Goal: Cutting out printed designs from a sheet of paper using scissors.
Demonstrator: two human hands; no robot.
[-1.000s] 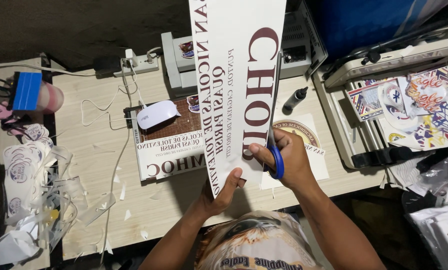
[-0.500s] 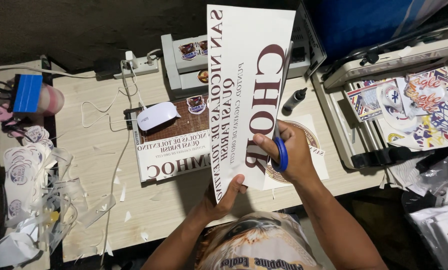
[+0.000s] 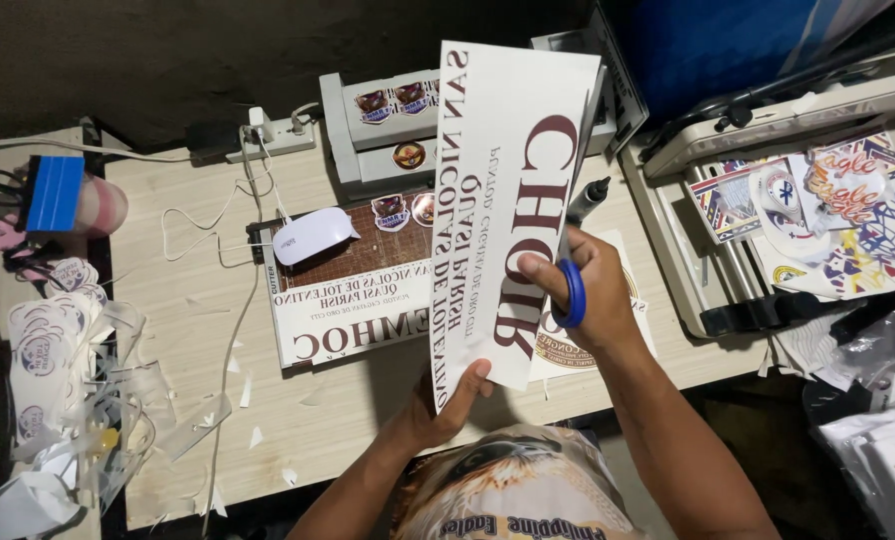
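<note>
The right hand (image 3: 588, 295) grips blue scissors (image 3: 572, 290) on the sign (image 3: 508, 200); the left hand (image 3: 448, 405) pinches its lower corner. Held so loosely, the sheet may sag, and the cut could wander into the lettering.

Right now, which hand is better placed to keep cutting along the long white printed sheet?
The right hand: its fingers are through the blue-handled scissors at the white printed sheet edge. The left hand only grips the bottom corner.
</note>
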